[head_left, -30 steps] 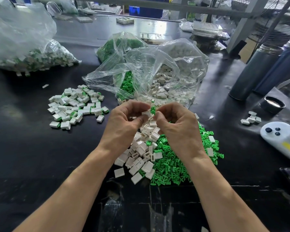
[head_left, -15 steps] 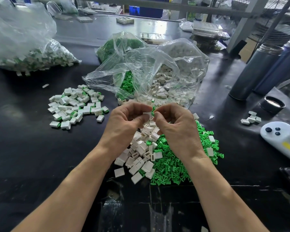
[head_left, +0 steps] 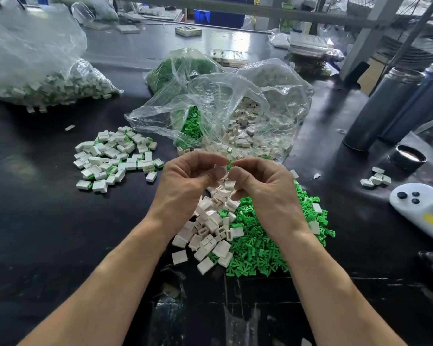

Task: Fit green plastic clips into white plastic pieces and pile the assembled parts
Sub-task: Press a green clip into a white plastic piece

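1. Now your two hands sit almost exactly where they were half a second ago, raised above the loose parts; only the fingertips have drawn a touch tighter together.
2. Your left hand (head_left: 185, 181) has a narrow grip: thumb and forefinger pinch a white piece (head_left: 220, 168), which is mostly hidden by the fingers.
3. Your right hand (head_left: 265, 188) is also pinched narrow, holding a green clip (head_left: 229, 163) whose tip shows just between the two hands, touching the white piece.
4. Whether the clip is seated in the piece, you cannot tell from here.
5. Under your hands lie the loose white pieces (head_left: 210, 228) and, just beside them on the right, the heap of green clips (head_left: 265, 248), both on the black worktop (head_left: 48, 221).
6. To the left, well apart, the pile of assembled parts (head_left: 115, 156) looks unchanged.
7. Behind your hands, the open clear bag (head_left: 223, 103) holds more clips and pieces.
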### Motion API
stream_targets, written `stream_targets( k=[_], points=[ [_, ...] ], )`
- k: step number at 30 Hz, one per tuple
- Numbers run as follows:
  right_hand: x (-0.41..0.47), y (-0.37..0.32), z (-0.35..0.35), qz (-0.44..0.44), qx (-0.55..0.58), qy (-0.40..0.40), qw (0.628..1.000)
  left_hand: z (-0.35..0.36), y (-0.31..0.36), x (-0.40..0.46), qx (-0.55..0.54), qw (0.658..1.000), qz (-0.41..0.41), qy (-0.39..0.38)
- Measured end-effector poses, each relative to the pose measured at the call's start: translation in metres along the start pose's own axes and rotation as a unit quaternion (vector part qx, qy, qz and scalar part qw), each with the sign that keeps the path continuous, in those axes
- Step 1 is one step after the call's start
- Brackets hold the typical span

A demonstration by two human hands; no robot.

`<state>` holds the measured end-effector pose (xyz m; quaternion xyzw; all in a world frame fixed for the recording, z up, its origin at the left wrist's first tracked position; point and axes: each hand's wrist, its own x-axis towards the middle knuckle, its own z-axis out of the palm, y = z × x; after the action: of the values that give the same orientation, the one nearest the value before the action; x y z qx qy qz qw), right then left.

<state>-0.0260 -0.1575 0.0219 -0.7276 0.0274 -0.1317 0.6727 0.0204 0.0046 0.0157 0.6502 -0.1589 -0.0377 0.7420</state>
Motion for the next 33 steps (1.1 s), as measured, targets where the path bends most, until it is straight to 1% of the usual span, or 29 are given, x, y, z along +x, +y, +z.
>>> stream_targets(
  k=[3,9,17,21,26,30,33],
  points=[
    [0.000,0.001,0.002,-0.020,-0.037,-0.002,0.999,-0.001,-0.001,0.000,0.001,1.000,-0.003,0.005],
    [0.002,0.004,0.003,-0.036,-0.078,0.017,0.996,0.000,-0.001,0.000,0.056,0.998,-0.020,0.013],
    [0.002,0.007,0.002,-0.040,-0.138,0.016,0.989,-0.003,0.001,0.000,0.072,0.997,-0.010,0.007],
    [0.001,0.006,0.003,-0.045,-0.151,0.020,0.987,0.001,0.003,-0.002,0.074,0.997,-0.007,0.021],
    [-0.002,0.002,0.010,-0.087,-0.208,0.067,0.972,0.009,0.004,-0.006,0.097,0.994,0.023,0.051],
    [-0.004,0.000,0.013,-0.118,-0.267,0.076,0.954,0.011,0.003,-0.007,0.123,0.990,0.036,0.057],
    [-0.004,-0.002,0.013,-0.122,-0.281,0.074,0.949,0.010,0.003,-0.007,0.118,0.991,0.029,0.055]
  ],
)
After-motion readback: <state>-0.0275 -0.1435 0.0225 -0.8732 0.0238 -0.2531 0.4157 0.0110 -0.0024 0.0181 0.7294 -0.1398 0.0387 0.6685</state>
